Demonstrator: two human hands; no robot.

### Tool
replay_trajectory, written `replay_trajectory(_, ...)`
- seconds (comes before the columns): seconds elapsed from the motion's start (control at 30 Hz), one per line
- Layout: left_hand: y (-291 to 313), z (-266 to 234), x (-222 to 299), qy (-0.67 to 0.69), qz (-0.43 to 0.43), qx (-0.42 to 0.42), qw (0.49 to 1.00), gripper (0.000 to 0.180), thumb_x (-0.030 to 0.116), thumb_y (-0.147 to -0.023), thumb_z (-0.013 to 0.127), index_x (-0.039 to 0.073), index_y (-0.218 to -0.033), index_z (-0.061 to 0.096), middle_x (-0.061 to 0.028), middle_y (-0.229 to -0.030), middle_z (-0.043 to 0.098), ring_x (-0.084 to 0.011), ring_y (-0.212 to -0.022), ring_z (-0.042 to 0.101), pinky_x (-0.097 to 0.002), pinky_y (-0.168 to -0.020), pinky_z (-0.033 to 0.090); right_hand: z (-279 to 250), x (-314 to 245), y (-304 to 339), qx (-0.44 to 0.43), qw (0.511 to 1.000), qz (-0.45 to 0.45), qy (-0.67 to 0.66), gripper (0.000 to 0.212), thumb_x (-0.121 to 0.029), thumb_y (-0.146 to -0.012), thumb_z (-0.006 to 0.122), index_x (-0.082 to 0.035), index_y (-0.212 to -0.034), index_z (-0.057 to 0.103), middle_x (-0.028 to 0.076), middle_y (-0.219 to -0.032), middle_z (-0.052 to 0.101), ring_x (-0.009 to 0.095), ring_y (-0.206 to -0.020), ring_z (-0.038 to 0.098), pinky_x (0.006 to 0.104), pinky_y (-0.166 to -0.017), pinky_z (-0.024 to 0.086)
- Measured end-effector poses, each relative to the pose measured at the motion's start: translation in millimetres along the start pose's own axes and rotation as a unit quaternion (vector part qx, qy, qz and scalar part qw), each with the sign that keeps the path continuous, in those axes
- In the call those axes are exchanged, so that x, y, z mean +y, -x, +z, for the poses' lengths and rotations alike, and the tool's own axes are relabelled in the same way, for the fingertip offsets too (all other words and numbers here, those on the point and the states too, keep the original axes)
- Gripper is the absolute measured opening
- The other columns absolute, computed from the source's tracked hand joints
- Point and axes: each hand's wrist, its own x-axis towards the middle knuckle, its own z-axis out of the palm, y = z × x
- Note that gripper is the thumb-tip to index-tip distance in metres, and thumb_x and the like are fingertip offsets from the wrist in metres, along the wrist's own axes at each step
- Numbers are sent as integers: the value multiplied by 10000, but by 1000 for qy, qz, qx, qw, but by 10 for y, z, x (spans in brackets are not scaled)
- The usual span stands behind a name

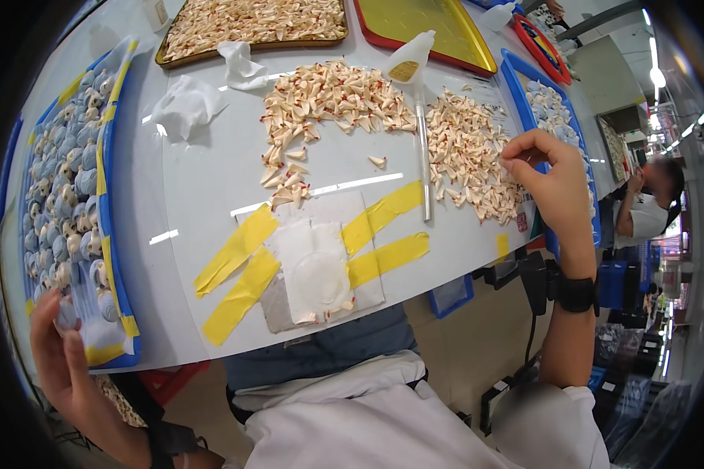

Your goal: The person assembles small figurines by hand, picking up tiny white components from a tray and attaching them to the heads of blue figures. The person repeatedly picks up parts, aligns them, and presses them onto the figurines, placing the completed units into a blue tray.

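Note:
At the near end of the left tray, my left hand [70, 359] is closed on a small blue-grey figure [67, 314] between fingers and thumb. The tray [111, 195] is blue with yellow tape along its rim and is filled with similar round blue-grey and cream figures [59, 195]. My right hand [554, 180] is at the right edge of a pile of small cream pointed pieces with red tips [465, 148]. Its thumb and forefinger pinch together; whatever lies between them is too small to make out. A white pad [317, 270] with a round whitish patch lies between the hands.
Yellow tape strips [238, 250] fix the pad's grey board [270, 301] to the table. A metal rod [423, 164] divides two piles, below a whitish bottle [411, 59]. Crumpled tissue [186, 105], a full tray [160, 55] and a yellow tray [489, 59] lie beyond. Another blue tray [516, 86] stands right.

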Motion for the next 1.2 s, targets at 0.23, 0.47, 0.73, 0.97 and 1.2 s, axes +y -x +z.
replay_trajectory(0.23,331,209,238,175,4,-60,983,424,272,-786,645,15,-1070,463,-158,-1038,503,-171,-764,523,-217,-585,422,-58,-29,56,26,990,25,-133,115,-27,-706,614,11,-814,622,38,-781,622,86,-707,552,211,-670,423)
replay_trajectory(0.47,526,556,272,428,26,-142,892,441,314,-666,757,58,-912,497,-133,-953,492,-192,-777,531,-251,-614,451,-53,-370,324,30,970,45,-237,122,12,-727,606,26,-846,629,54,-820,626,95,-754,569,204,-707,429)
replay_trajectory(0.73,638,806,532,471,-122,-183,854,442,307,-738,704,49,-974,434,-128,-1029,460,-129,-665,541,-183,-497,404,308,-1057,445,-89,942,-52,-320,135,55,-674,634,14,-788,574,64,-764,573,134,-727,535,235,-681,414)
replay_trajectory(0.97,596,763,660,459,-295,-168,821,560,382,-733,683,-30,-1017,430,-153,-992,499,-177,-686,573,-214,-567,451,511,-1355,355,-75,960,-270,-20,170,67,-542,640,-35,-663,579,55,-690,545,190,-689,514,270,-615,385)
replay_trajectory(1.2,607,731,551,458,-245,-172,837,533,289,-683,740,-16,-1016,455,-169,-977,542,-161,-715,572,-205,-593,454,637,-1525,355,-69,946,-312,-49,184,74,-516,633,-29,-658,580,51,-681,535,193,-678,502,278,-599,376)
